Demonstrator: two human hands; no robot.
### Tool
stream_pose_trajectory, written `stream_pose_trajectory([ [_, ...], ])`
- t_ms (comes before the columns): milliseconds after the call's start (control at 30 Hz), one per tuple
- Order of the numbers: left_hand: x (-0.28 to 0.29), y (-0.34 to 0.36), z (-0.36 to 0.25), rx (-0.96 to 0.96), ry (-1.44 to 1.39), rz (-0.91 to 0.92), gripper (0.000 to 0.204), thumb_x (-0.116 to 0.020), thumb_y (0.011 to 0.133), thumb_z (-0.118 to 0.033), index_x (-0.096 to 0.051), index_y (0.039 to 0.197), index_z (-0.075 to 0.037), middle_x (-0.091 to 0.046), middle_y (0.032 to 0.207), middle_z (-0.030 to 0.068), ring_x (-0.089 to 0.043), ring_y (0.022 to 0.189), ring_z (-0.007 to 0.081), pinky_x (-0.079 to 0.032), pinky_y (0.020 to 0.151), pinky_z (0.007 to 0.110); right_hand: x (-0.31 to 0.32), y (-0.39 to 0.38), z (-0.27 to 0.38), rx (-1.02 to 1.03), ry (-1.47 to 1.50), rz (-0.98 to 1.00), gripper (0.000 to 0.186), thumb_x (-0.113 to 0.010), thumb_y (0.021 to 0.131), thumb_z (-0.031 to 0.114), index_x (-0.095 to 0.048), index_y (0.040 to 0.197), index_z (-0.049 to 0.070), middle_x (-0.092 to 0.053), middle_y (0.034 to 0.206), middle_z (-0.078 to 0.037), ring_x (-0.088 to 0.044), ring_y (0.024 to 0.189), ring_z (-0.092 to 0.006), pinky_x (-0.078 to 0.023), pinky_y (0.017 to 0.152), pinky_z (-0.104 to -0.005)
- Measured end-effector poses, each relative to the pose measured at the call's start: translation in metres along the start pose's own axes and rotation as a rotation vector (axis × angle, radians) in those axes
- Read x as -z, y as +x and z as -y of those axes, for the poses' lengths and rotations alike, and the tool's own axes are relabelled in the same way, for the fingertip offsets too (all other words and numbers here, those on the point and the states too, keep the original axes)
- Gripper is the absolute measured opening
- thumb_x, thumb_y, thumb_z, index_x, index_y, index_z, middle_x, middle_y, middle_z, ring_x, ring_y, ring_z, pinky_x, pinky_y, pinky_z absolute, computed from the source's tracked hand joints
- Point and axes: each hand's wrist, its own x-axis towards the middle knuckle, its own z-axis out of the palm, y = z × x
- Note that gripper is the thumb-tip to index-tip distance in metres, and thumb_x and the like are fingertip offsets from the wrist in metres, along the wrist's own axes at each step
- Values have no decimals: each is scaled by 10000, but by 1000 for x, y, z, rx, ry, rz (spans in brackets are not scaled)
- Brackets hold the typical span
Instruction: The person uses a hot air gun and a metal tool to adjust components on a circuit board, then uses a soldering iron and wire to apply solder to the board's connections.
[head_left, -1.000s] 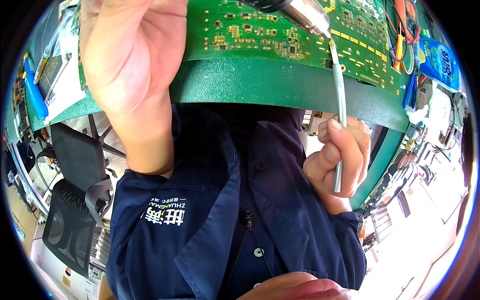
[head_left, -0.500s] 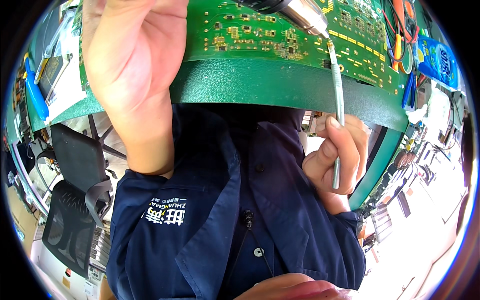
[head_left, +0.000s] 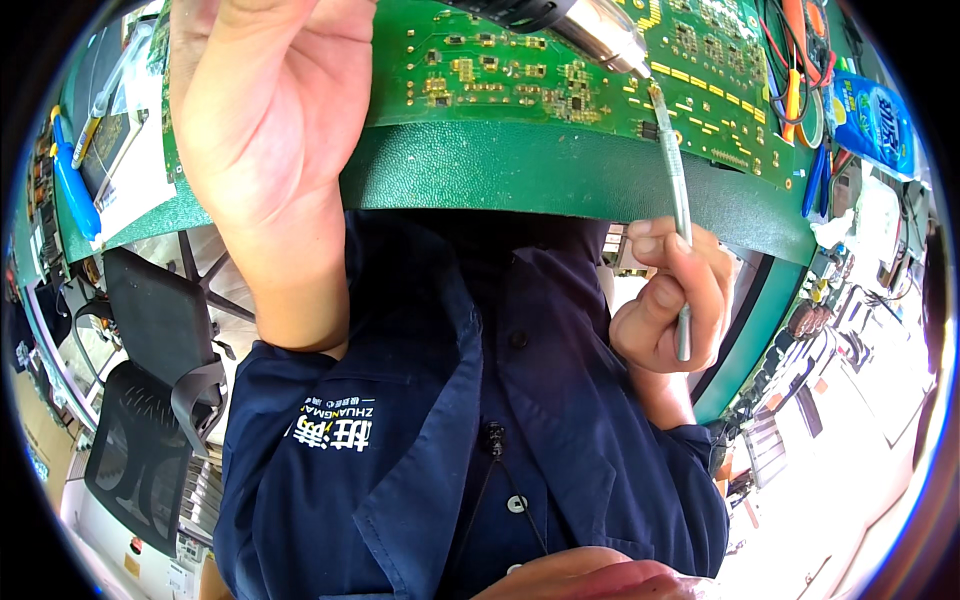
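the left hand (head_left: 270, 120) looms nearest, palm turned toward the camera; its fingertips run past the upper edge, so i cannot tell whether they are spread or wrapped round anything. lower down, on the other side, the right hand (head_left: 680, 295) pinches a slender, pale silver metal rod (head_left: 671, 165) between thumb and curled fingers, the rod's blunt end poking out below the grip. the rod looks stiff and light, perhaps a little slick on its smooth shaft; the lower half of the shaft is the sensible place to hold it, well away from the tapered tip.

past the padded, dark green work surface edge (head_left: 480, 165) lies a large, flat green circuit board (head_left: 500, 68) with gold pads and tiny components. the rod's tip sits over its right-hand part; whether it touches is too small to tell. the board should be rigid but fragile on its face, best taken by its bare edges, with no pressing on the small parts.

just beside the tip, a black-bodied tool with a shiny steel nozzle (head_left: 605, 38) slants in from the top. it looks heavier than the rod, and its metal end may be hot, so the black body is the part to grasp. what supports it is out of sight.

farther right lie an orange-handled tool (head_left: 796, 95) and a soft blue packet (head_left: 872, 120).
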Motion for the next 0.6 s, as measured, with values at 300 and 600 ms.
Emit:
stream_pose_trajectory([
  [300,-5,-3,5,-94,423,173,498,-421,1031,-343,-327,1399,-22,-571,1227,129,-533,1201,299,-403,1104,471,-8,0,7,-159,295,-191,325,-457,1034,187,-533,1195,-86,-642,843,-177,-670,742,-269,-574,677,-363],
  [600,-6,1,-7,-60,541,305,510,-431,1025,-360,-337,1395,-22,-573,1225,124,-543,1206,304,-440,1083,449,12,16,6,-238,293,-192,377,-477,1023,208,-494,1241,-99,-593,758,-156,-621,680,-234,-547,623,-341],
])
